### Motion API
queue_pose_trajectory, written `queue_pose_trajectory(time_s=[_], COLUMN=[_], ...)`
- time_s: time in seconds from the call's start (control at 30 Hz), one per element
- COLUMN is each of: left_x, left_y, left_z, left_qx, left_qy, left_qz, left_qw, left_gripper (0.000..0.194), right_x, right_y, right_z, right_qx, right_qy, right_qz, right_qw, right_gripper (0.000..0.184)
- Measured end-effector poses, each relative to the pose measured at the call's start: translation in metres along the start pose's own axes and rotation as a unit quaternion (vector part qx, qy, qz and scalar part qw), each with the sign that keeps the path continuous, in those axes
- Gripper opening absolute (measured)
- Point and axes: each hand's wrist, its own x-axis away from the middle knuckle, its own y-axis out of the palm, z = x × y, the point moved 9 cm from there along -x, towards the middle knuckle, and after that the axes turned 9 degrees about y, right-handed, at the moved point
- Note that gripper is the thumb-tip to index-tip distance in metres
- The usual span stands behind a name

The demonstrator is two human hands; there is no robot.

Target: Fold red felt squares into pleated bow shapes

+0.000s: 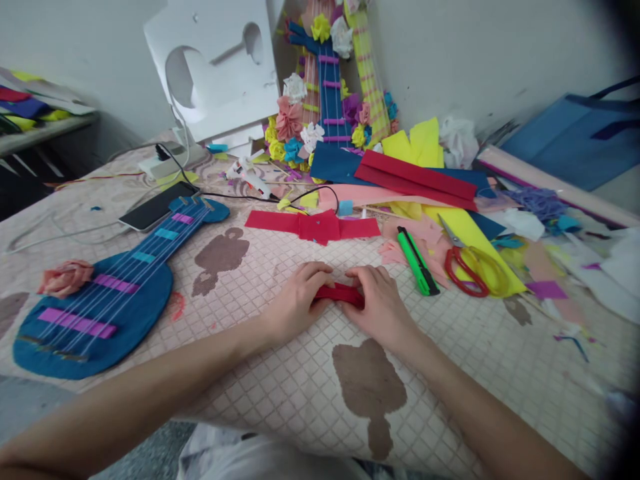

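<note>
Between my two hands, low over the quilted tablecloth [280, 360], is a narrow folded strip of red felt or crepe paper [340, 293]. My left hand [303, 297] pinches its left end, fingers curled over the top. The right end is gripped by my right hand [377, 303], thumb below and fingers above. Just beyond my hands lies a flat red piece [319, 227], a long band with a square patch across its middle. To the left rests a blue guitar shape [105, 300] with white strings, purple and turquoise bars and a pink rose.
A green box cutter [417, 262] and scissors [473, 267] lie to the right among coloured scraps. Behind are red folded sheets [417, 179], a glue gun [250, 179] with its cord, a phone [155, 208] and a power strip [170, 160]. Decorated guitars [330, 87] lean on the wall.
</note>
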Motion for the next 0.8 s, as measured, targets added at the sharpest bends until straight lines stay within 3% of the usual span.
queue_pose_trajectory(time_s=[0.23, 0.37, 0.6, 0.8], left_x=[-0.0005, 0.0022, -0.0024, -0.0008], left_y=[0.0013, -0.0029, -0.0053, -0.0031], left_z=[-0.0013, -0.0082, -0.0053, -0.0075], left_qx=[0.014, 0.026, 0.043, 0.047], left_qy=[-0.01, -0.049, -0.045, -0.043], left_qz=[-0.003, 0.023, 0.005, 0.015], left_qw=[1.0, 0.998, 0.998, 0.998], left_gripper=[0.02, 0.037, 0.017, 0.02], right_x=[-0.0058, -0.0045, -0.0016, 0.0006], right_y=[0.0024, 0.002, -0.0037, 0.0043], right_z=[0.0017, -0.001, 0.0052, 0.0009], right_qx=[-0.036, -0.08, -0.173, -0.233], right_qy=[0.011, -0.012, 0.022, 0.008], right_qz=[-0.039, -0.041, -0.012, -0.059], right_qw=[0.999, 0.996, 0.985, 0.971], right_gripper=[0.018, 0.015, 0.019, 0.044])
